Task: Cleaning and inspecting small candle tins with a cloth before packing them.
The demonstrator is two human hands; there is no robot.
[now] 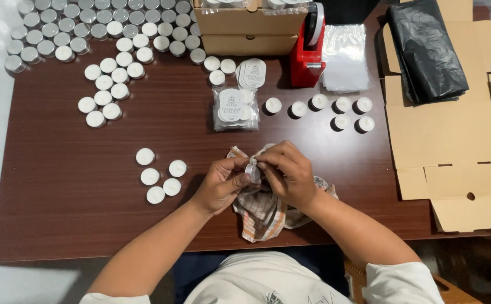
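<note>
Left hand (218, 184) and right hand (288, 173) both pinch small round metal-cupped tealight (252, 170) over crumpled checked cloth (263, 211).

red tape dispenser (307, 53), flat cardboard box (454, 135), black bag (425, 50)

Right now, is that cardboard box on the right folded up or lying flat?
Flat. The cardboard box lies unfolded on the table, its flaps spread out and no walls raised.

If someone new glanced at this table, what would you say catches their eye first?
Probably the two hands, left hand and right hand, pinching a small tealight over a checked cloth at the near edge. Next, the mass of tealights at the far left corner, and the red tape dispenser.
</note>
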